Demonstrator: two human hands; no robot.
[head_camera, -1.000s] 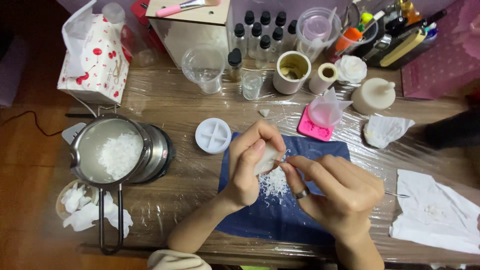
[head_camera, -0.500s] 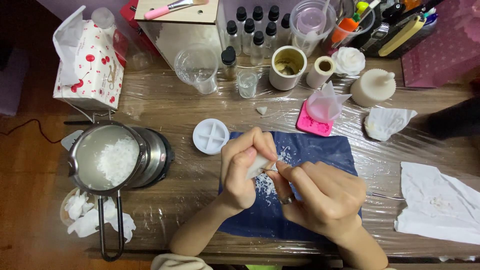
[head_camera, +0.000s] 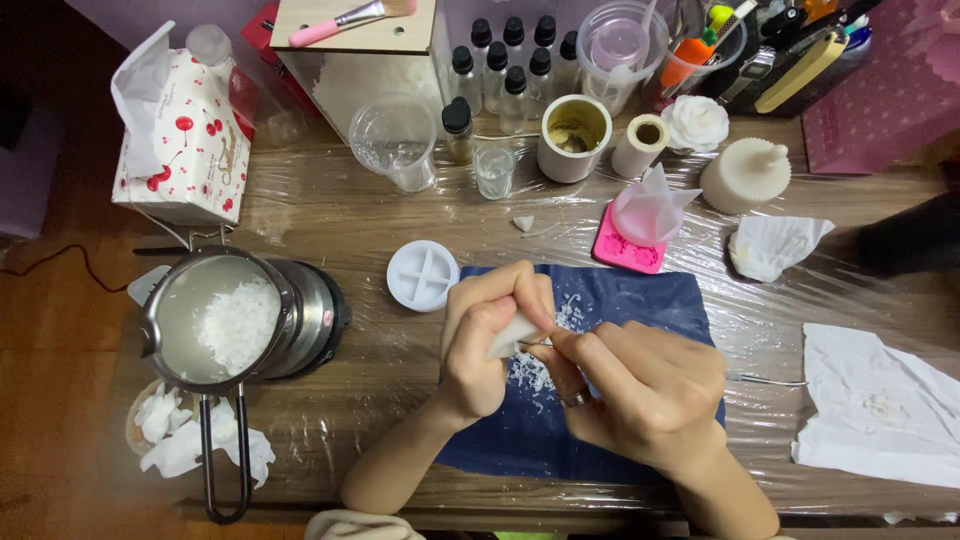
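Covering the table (head_camera: 330, 370) is clear plastic film, with a dark blue cloth (head_camera: 640, 300) in front and, at the left, a metal pot (head_camera: 215, 318) of white flakes on its heater. Over the cloth the left hand (head_camera: 480, 345) pinches a small white wax piece (head_camera: 512, 335), while the right hand (head_camera: 640, 395), close against it, grips a thin tool whose tip meets the piece, too small to identify. Loose white shavings (head_camera: 530, 372) lie just below, so scraping goes best, I judge, with light strokes kept above the cloth.
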